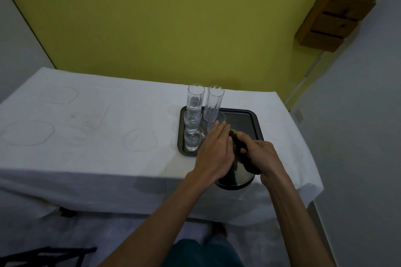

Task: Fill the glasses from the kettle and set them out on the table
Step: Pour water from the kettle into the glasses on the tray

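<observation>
Right hand [260,154] gripping the tilted steel kettle [240,176] by its black handle [252,169], left hand [214,151] flat on top, should pour slowly into the short clear glass [221,118] at twelve o'clock.

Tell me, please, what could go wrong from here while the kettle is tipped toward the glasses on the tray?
1. The left hand lies flat over the tilted kettle and hides its spout, so the pour may miss the half-hidden glass behind it and wet the tray.
2. The glasses stand crowded together, so a nudge from the kettle or the hand could topple the tall glasses.
</observation>
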`<action>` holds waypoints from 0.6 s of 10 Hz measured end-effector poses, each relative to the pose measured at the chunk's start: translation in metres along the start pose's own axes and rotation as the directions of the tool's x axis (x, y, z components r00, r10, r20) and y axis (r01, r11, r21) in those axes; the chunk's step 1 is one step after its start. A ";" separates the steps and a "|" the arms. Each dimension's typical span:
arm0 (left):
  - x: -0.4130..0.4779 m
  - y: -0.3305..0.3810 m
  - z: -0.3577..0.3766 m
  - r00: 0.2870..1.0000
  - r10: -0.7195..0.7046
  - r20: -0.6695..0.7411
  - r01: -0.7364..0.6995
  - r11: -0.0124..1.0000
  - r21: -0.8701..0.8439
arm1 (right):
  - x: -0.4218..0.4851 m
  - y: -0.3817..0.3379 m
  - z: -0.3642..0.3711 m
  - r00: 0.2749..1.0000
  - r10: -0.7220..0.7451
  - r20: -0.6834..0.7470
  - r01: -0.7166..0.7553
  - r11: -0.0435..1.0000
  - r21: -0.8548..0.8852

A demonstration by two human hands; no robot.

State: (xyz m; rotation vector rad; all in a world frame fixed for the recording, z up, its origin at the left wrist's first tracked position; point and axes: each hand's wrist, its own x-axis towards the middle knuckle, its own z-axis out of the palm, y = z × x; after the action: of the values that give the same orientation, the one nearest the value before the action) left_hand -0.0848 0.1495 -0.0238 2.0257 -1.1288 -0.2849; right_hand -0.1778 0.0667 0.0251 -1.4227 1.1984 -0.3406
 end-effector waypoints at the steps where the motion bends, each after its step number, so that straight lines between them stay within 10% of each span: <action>1: 0.000 0.000 -0.001 1.000 -0.002 0.005 0.002 1.000 0.001 | 0.000 0.000 0.000 1.000 0.000 0.006 0.000 1.000 0.008; 6: 0.001 0.000 0.000 1.000 0.008 0.003 -0.008 1.000 -0.005 | 0.005 0.003 -0.001 1.000 -0.009 -0.027 0.008 1.000 -0.016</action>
State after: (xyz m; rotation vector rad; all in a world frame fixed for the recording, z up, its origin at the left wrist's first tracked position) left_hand -0.0843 0.1486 -0.0232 2.0170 -1.1369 -0.2865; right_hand -0.1778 0.0628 0.0207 -1.4415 1.2200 -0.3578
